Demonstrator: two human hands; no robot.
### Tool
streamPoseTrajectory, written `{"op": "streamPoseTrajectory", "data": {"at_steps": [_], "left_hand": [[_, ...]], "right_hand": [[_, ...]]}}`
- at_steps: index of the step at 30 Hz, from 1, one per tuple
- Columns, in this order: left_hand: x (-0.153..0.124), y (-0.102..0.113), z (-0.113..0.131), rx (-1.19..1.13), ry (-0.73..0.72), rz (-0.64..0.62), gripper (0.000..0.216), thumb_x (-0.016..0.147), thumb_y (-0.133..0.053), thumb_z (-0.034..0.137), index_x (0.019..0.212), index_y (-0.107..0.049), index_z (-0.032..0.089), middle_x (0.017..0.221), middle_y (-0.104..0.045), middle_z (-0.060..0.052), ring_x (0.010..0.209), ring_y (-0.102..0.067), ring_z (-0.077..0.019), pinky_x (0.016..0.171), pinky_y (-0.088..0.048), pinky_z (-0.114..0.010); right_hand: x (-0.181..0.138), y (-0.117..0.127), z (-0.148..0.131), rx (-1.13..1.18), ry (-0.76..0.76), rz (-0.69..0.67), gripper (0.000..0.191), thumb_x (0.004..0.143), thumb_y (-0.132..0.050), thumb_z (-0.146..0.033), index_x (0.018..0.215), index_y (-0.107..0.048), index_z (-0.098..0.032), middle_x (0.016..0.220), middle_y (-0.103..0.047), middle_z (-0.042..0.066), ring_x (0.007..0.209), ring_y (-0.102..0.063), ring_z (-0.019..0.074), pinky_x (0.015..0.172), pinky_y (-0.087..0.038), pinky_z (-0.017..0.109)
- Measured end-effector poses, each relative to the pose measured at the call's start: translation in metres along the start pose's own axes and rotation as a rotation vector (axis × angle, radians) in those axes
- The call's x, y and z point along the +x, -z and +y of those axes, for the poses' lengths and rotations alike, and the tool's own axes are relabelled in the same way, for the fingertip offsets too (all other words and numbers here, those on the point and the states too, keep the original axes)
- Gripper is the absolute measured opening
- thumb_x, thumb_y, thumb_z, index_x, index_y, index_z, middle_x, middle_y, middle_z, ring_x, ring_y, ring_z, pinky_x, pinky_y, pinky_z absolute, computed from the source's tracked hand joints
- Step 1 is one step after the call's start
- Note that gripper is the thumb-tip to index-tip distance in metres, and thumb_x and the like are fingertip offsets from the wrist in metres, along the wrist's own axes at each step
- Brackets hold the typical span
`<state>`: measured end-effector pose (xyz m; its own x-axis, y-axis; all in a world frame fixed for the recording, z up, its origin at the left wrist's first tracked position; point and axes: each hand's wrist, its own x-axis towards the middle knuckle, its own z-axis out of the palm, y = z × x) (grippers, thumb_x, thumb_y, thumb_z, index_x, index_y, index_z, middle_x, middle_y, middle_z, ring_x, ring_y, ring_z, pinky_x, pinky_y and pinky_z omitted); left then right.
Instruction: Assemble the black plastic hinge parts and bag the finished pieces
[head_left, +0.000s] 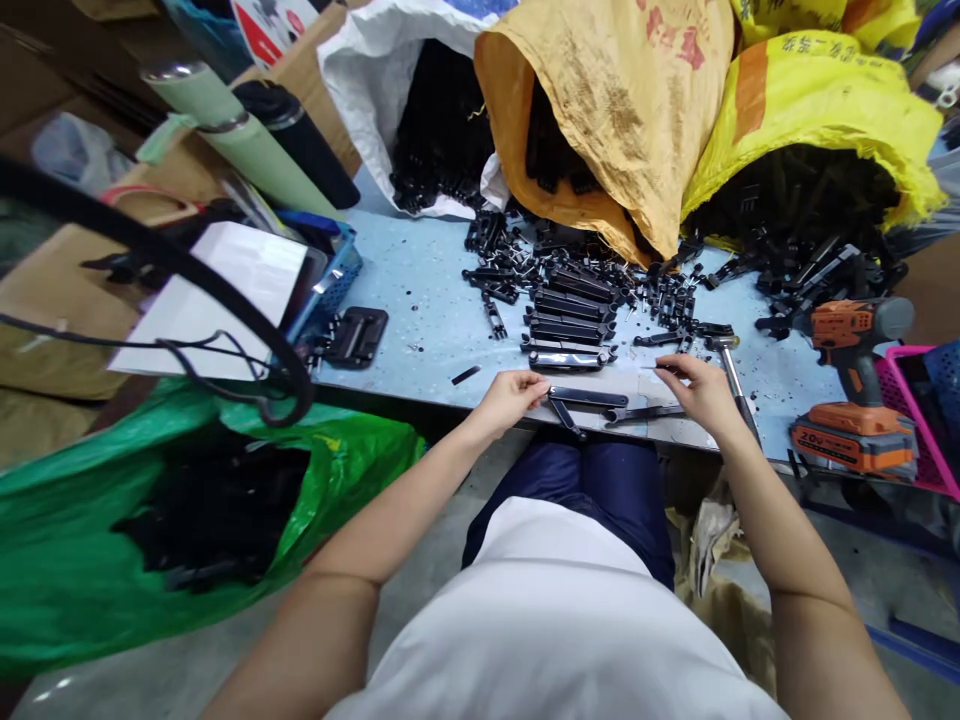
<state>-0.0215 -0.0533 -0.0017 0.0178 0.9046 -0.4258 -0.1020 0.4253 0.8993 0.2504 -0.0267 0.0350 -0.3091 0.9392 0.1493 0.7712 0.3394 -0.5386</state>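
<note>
My left hand (517,396) is closed, thumb and fingers pinched at the left end of a black hinged bar (589,397). The bar lies at the table's front edge, with a shorter black arm (568,418) angled down from that end. My right hand (699,392) is pinched closed on a small thin pin (655,368), just above the table. Below it, another black bar with a forked end (641,412) lies along the edge. Behind both hands, several black jointed bars (570,330) are lined up in a stack of rows.
A hammer (735,375) lies right of my right hand, with an orange cordless drill (859,385) beyond. Loose screws and black parts (517,262) spill from white, orange and yellow sacks (814,90) behind. A green bag (360,450) hangs left; a blue basket (341,270) holds papers.
</note>
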Motion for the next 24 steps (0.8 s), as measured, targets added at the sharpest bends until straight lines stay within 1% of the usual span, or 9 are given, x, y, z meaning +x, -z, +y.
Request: {"op": "streamPoseTrajectory", "data": {"at_steps": [3, 6, 8, 10, 14, 17, 20, 22, 24], "left_hand": [[0.006, 0.002, 0.002, 0.12, -0.051, -0.015, 0.014, 0.058, -0.071, 0.025, 0.053, -0.063, 0.015, 0.046, -0.054, 0.001, 0.043, -0.047, -0.0107, 0.048, -0.038, -0.023], [0.005, 0.0, -0.003, 0.348, -0.319, 0.069, 0.007, 0.065, -0.066, 0.024, 0.063, -0.068, 0.017, 0.06, -0.061, -0.003, 0.06, -0.057, -0.0167, 0.061, -0.045, -0.028], [0.001, -0.002, -0.012, 0.518, -0.539, 0.09, 0.012, 0.073, -0.06, 0.026, 0.076, -0.069, 0.019, 0.074, -0.065, -0.006, 0.074, -0.06, -0.0198, 0.072, -0.047, -0.031], [-0.002, -0.004, -0.024, 0.664, -0.716, 0.077, 0.021, 0.082, -0.051, 0.028, 0.088, -0.068, 0.018, 0.082, -0.065, -0.009, 0.081, -0.061, -0.0214, 0.078, -0.048, -0.035], [0.004, -0.002, -0.046, 0.921, -0.915, -0.001, 0.033, 0.09, -0.034, 0.024, 0.101, -0.063, 0.012, 0.083, -0.064, -0.014, 0.08, -0.061, -0.0222, 0.077, -0.049, -0.039], [0.012, 0.006, -0.052, 1.065, -0.994, -0.085, 0.037, 0.091, -0.028, 0.019, 0.105, -0.06, 0.009, 0.083, -0.064, -0.016, 0.08, -0.061, -0.0218, 0.074, -0.05, -0.038], [0.014, 0.013, -0.052, 1.14, -1.005, -0.141, 0.039, 0.091, -0.024, 0.017, 0.108, -0.058, 0.008, 0.086, -0.065, -0.017, 0.08, -0.062, -0.0214, 0.071, -0.049, -0.037], [0.011, 0.013, -0.051, 1.19, -0.988, -0.122, 0.038, 0.091, -0.025, 0.018, 0.109, -0.058, 0.009, 0.087, -0.066, -0.018, 0.08, -0.062, -0.0219, 0.07, -0.048, -0.038], [0.009, 0.009, -0.05, 1.237, -0.992, -0.052, 0.036, 0.092, -0.028, 0.02, 0.11, -0.057, 0.01, 0.092, -0.066, -0.018, 0.088, -0.061, -0.0241, 0.075, -0.045, -0.041]], "right_hand": [[0.001, -0.006, -0.011, 0.034, 0.043, -0.191, 0.017, 0.081, -0.051, -0.028, 0.086, -0.065, -0.019, 0.086, -0.067, 0.005, 0.075, -0.062, 0.0173, 0.067, -0.048, 0.027], [0.001, -0.011, -0.015, -0.03, 0.052, -0.324, 0.015, 0.081, -0.051, -0.023, 0.084, -0.065, -0.021, 0.08, -0.068, 0.004, 0.07, -0.062, 0.0165, 0.065, -0.047, 0.026], [0.001, -0.012, -0.02, -0.12, 0.074, -0.352, 0.014, 0.082, -0.05, -0.02, 0.083, -0.065, -0.02, 0.081, -0.068, 0.005, 0.073, -0.063, 0.0174, 0.067, -0.046, 0.026], [0.001, -0.014, -0.027, -0.226, 0.11, -0.378, 0.016, 0.083, -0.048, -0.017, 0.082, -0.064, -0.019, 0.081, -0.067, 0.007, 0.075, -0.062, 0.0186, 0.067, -0.045, 0.026], [0.002, -0.018, -0.039, -0.362, 0.176, -0.458, 0.016, 0.084, -0.046, -0.012, 0.078, -0.061, -0.016, 0.074, -0.064, 0.008, 0.072, -0.061, 0.0184, 0.064, -0.043, 0.025], [-0.003, -0.024, -0.034, -0.348, 0.173, -0.435, 0.014, 0.085, -0.047, -0.015, 0.084, -0.06, -0.017, 0.072, -0.063, 0.007, 0.068, -0.061, 0.0176, 0.062, -0.043, 0.025], [-0.015, -0.035, -0.017, -0.23, 0.24, -0.299, 0.019, 0.089, -0.043, -0.024, 0.092, -0.061, -0.018, 0.083, -0.066, 0.009, 0.076, -0.062, 0.0189, 0.068, -0.046, 0.028], [-0.024, -0.041, -0.004, -0.145, 0.324, -0.198, 0.025, 0.091, -0.04, -0.03, 0.1, -0.06, -0.018, 0.096, -0.066, 0.011, 0.084, -0.061, 0.0192, 0.075, -0.048, 0.031], [-0.031, -0.045, 0.009, -0.11, 0.401, -0.151, 0.031, 0.092, -0.038, -0.034, 0.11, -0.057, -0.019, 0.104, -0.064, 0.012, 0.088, -0.06, 0.0187, 0.078, -0.048, 0.032]]}}
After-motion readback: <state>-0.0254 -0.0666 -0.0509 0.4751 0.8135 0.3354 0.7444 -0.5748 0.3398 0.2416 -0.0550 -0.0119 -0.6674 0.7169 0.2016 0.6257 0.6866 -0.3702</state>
